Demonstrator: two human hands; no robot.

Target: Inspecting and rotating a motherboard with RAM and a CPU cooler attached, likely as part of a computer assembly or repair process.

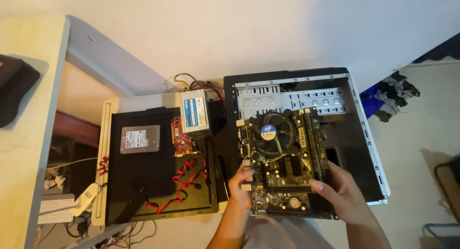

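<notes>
1. Motherboard (282,163), dark and fitted with a round black cooler fan (274,133), is held over the open computer case (354,134), which lies on its side.
2. Left hand (242,184) pinches the motherboard's left edge, thumb on top, fingers curled beneath.
3. Right hand (338,189) grips its lower right corner, fingers pressed together along the edge.
4. Left of the case lies a black side panel (139,182) carrying a silver hard drive (140,139), a red expansion card (182,141) and red cables (184,182).
5. A grey power supply (195,111) sits just beside the case's upper left corner, perhaps resting on the panel.
</notes>
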